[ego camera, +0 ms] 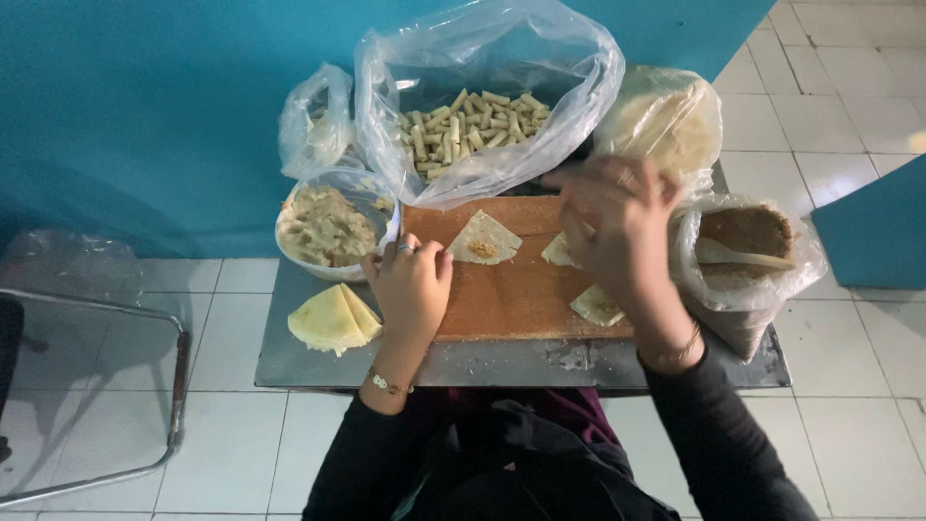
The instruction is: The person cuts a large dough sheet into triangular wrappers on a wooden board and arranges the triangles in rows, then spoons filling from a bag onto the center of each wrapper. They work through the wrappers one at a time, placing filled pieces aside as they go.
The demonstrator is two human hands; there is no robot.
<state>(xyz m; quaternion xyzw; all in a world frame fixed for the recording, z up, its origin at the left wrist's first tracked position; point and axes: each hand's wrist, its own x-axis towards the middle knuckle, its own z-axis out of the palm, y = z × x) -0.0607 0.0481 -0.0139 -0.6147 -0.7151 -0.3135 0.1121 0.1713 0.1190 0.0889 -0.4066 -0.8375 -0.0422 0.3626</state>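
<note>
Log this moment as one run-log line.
left hand: on wooden board | right hand: blurred, above wrapper pieces | filled wrapper: centre

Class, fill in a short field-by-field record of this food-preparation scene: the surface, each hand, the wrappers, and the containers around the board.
Surface: wooden board on a small metal table
Left hand: resting on the board's left edge, beside the bowl of pale filling
Right hand: blurred, over the board's right side; hold unclear
Wrappers: one triangular wrapper with filling on the board, folded stack on the table
Containers: clear bag of finished rolls behind, bag of brown filling with a spoon at right
</note>
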